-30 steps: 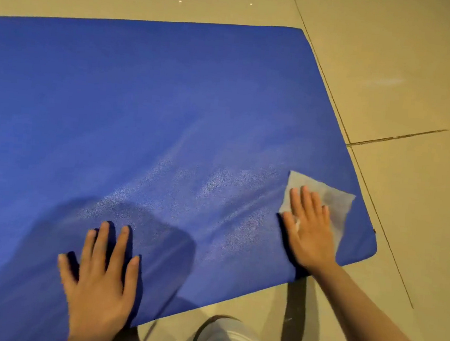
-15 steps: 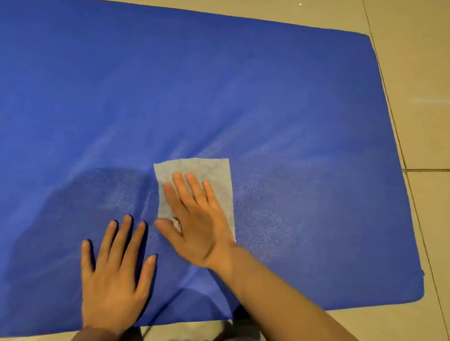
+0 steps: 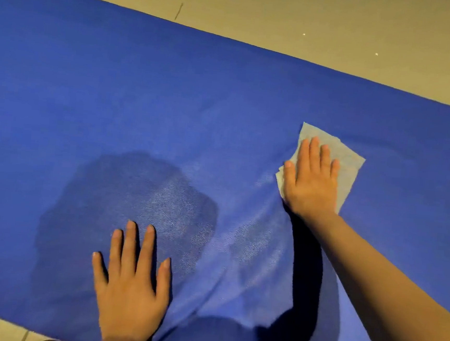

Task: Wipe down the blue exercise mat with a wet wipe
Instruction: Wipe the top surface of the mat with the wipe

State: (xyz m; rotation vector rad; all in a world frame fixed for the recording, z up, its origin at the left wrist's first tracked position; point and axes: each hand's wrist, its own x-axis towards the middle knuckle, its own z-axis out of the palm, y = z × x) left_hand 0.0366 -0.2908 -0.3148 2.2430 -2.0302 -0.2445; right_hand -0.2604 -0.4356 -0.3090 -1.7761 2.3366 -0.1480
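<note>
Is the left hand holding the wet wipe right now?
No, the left hand lies flat on the blue mat; the right hand presses the wipe.

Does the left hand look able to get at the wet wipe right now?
Probably yes: the left hand lies flat with bare mat between it and the wipe, though the right hand covers most of it.

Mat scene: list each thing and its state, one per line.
Mat: flat on the floor, glistening damp streaks near the hands.
Wipe: spread flat on the mat, under the right hand.
Right hand: fingers straight, pressing the wipe.
Left hand: flat, fingers spread, resting on the mat.
</note>
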